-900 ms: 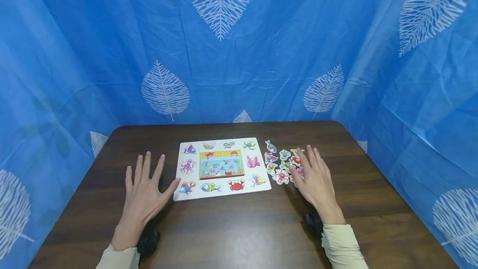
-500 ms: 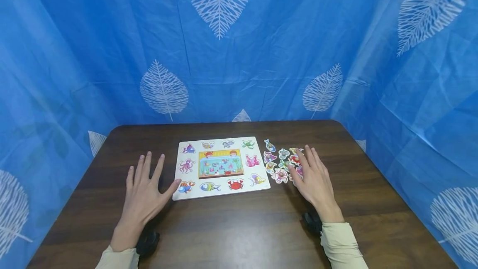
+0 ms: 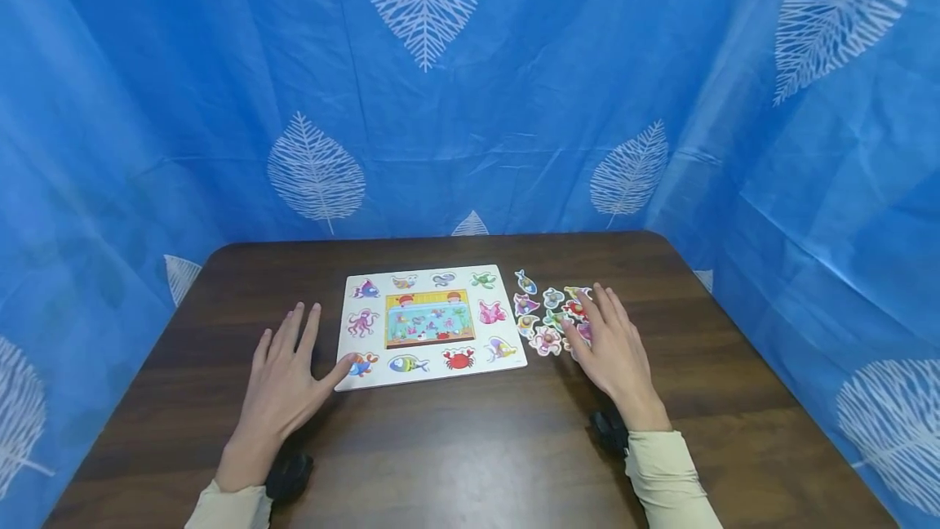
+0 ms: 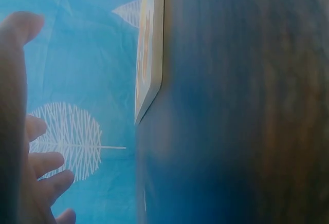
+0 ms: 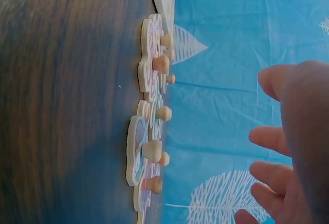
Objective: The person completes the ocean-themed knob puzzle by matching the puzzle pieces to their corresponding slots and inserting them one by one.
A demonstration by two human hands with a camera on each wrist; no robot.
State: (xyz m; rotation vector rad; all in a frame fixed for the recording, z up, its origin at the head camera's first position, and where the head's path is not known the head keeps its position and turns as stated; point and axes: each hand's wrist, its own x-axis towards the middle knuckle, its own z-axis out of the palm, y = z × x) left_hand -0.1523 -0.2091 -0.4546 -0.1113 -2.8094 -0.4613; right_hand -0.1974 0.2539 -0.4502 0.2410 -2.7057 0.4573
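A white puzzle board (image 3: 429,354) with printed sea animals round a fish tank picture lies flat on the table. My left hand (image 3: 282,390) hovers left of it with fingers spread, its thumb tip over the near left corner. In the left wrist view the board's edge (image 4: 155,54) sits apart from that hand. To the board's right is a cluster of knobbed puzzle pieces, among them a pink octopus piece (image 3: 546,340) and a blue fish piece (image 3: 525,282). Above this cluster floats my right hand (image 3: 615,353), holding nothing and hiding some pieces. Wooden knobs (image 5: 151,151) stick up from the pieces.
The dark wooden table (image 3: 455,447) has rounded far corners. Blue curtains (image 3: 441,145) with white leaf prints surround it at the back and sides. A black device (image 3: 290,476) sits at the left wrist, and a similar black one (image 3: 609,431) at the right.
The head view has shifted slightly, so the whole scene sits a little farther left and higher. Both hands stay nearly still; the left fingers look slightly closer together.
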